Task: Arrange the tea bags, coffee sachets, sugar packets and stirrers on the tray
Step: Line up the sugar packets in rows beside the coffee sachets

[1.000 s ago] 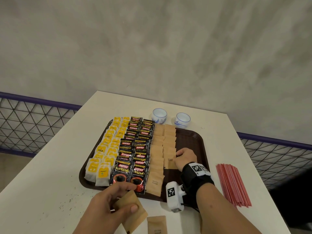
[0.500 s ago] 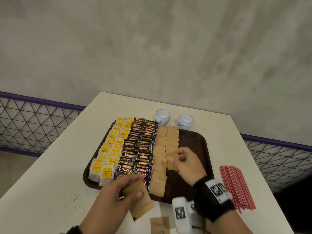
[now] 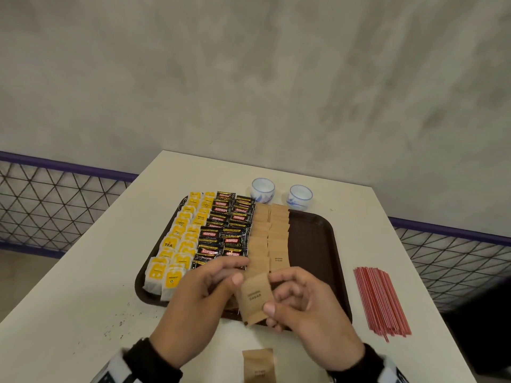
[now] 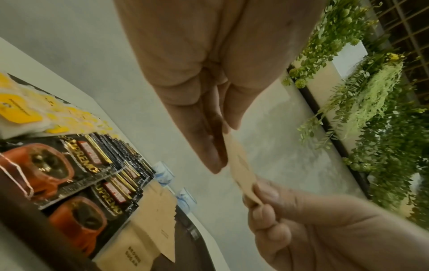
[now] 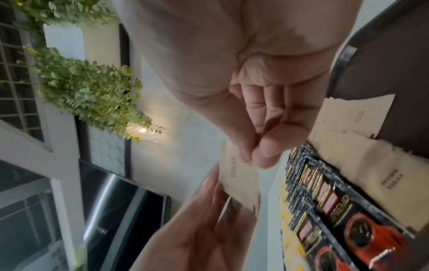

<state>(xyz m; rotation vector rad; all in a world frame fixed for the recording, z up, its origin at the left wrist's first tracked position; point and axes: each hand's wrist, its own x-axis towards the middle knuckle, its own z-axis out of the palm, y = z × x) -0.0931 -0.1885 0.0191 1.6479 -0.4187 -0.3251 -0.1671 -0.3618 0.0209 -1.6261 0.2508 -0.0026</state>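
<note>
A flat brown paper sugar packet is held above the near edge of the dark brown plastic tray, pinched at once by the left hand, whose fingers and thumb are closed on its left edge, and by the right hand, whose thumb and fingers are closed on its right edge. The step in hand is judged to be a pass of the packet to the right hand, for laying in the right-hand sugar column, which is seen to stop short of the tray's near rim. For the step to be done well, the left pinch should be let go only once the right pinch is firm, and the packet should be kept flat, printed face up, and overlapped on the last packet as its neighbours are. The yellow-tagged tea bags and black coffee sachets beside it should not be brushed. One more brown packet is left on the white counter, and the bundle of red stirrers is still off the tray, to its right.
</note>
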